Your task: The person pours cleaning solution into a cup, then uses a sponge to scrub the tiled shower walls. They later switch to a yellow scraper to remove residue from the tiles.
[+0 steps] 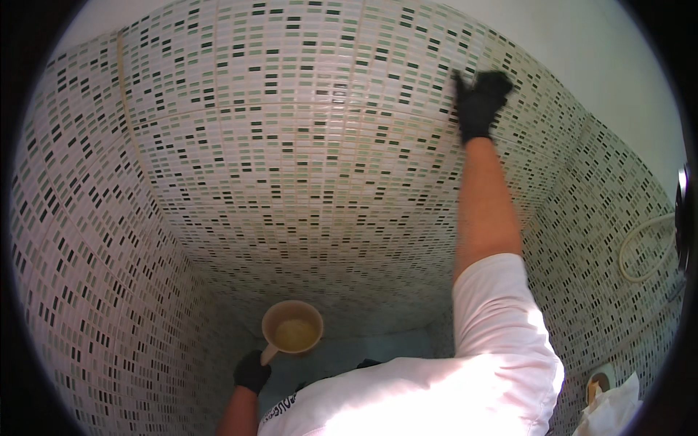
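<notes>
My left hand (252, 373), in a black glove, is wrapped round the handle of a pale dipper (270, 320) low in front of me. The dipper is held roughly level, and yellowish liquid (295, 335) lies in its bowl. High up to the right, my right hand (481, 104), also gloved in black, is at the tiled wall (305, 145) with the arm stretched out. Its thumb points up, apart from the fingers, which are bunched and slightly blurred. Whatever they hold, if anything, does not show.
Mosaic-patterned walls close in at the left (80, 240) and right (603, 189). A pale hose (624, 254) loops on the right wall. Below it sit a toilet roll holder (602, 376) and crumpled white material (612, 410). The bluish floor (385, 345) shows below.
</notes>
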Action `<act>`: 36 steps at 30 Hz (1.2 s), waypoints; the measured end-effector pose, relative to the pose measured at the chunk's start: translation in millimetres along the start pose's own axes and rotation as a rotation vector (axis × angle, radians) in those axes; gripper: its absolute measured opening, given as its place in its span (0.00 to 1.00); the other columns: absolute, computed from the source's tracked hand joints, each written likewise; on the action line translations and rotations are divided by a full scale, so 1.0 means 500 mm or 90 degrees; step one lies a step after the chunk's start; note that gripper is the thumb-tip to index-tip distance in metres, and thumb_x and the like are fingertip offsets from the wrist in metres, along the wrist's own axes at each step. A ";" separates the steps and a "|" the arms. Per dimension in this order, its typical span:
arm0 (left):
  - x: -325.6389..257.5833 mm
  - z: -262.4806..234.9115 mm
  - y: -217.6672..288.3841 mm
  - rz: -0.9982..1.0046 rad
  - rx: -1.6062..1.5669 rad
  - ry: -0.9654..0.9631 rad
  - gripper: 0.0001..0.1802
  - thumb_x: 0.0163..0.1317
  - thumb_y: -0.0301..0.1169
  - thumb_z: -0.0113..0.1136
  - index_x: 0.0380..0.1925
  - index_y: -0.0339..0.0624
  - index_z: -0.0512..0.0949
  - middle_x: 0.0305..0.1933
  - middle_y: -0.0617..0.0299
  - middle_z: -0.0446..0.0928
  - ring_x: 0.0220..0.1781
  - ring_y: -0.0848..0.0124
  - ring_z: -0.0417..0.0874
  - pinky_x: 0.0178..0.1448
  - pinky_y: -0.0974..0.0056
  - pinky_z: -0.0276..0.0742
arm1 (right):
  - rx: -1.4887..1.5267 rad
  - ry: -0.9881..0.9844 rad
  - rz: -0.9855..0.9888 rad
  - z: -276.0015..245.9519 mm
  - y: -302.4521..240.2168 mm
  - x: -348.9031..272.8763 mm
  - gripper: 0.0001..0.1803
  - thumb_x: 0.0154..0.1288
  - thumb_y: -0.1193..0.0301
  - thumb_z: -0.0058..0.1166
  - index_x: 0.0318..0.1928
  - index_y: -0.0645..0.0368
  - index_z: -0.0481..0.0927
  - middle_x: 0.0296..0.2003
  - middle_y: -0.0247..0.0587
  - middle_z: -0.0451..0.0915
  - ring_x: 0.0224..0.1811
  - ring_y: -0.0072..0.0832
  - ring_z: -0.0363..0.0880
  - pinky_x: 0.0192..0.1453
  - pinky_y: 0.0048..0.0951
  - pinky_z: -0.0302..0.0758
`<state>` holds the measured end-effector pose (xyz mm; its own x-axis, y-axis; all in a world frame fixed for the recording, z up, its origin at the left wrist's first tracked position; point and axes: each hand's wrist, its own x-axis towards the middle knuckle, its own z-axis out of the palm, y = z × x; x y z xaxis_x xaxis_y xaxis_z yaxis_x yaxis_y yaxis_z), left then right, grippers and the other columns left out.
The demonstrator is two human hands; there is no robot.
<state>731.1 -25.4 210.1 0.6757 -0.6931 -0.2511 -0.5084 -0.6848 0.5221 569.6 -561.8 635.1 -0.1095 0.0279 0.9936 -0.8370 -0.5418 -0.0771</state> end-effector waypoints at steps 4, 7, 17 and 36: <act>-0.018 0.012 0.045 -0.024 0.022 0.045 0.14 0.46 0.31 0.56 0.36 0.43 0.78 0.38 0.47 0.78 0.42 0.49 0.78 0.46 0.51 0.74 | 0.546 -0.277 -0.258 -0.111 -0.323 -0.109 0.50 0.42 0.50 0.67 0.62 0.64 0.61 0.67 0.57 0.50 0.72 0.48 0.40 0.74 0.44 0.37; -0.012 0.023 0.129 -0.009 0.013 0.052 0.15 0.46 0.31 0.57 0.38 0.42 0.78 0.39 0.47 0.78 0.43 0.49 0.78 0.46 0.51 0.73 | 0.541 -0.324 -0.418 -0.143 -0.289 -0.128 0.50 0.43 0.51 0.67 0.63 0.62 0.59 0.67 0.50 0.53 0.72 0.47 0.42 0.74 0.42 0.41; 0.002 0.119 0.255 0.043 0.012 0.031 0.15 0.45 0.31 0.58 0.36 0.41 0.77 0.37 0.45 0.78 0.43 0.49 0.78 0.46 0.50 0.73 | 0.075 -0.208 0.074 -0.018 0.469 -0.110 0.53 0.59 0.42 0.48 0.68 0.68 0.41 0.69 0.58 0.38 0.72 0.51 0.32 0.72 0.50 0.37; 0.011 0.196 0.380 0.043 0.052 0.025 0.14 0.48 0.32 0.56 0.37 0.44 0.77 0.37 0.48 0.78 0.42 0.50 0.79 0.46 0.51 0.74 | 0.138 -0.217 0.021 -0.029 0.600 -0.370 0.48 0.59 0.56 0.58 0.67 0.69 0.46 0.69 0.59 0.38 0.73 0.49 0.27 0.74 0.41 0.28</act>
<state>585.6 -181.5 228.1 0.6582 -0.7297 -0.1851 -0.5935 -0.6543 0.4687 330.9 -717.3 426.8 0.0809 -0.2527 0.9642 -0.6993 -0.7037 -0.1257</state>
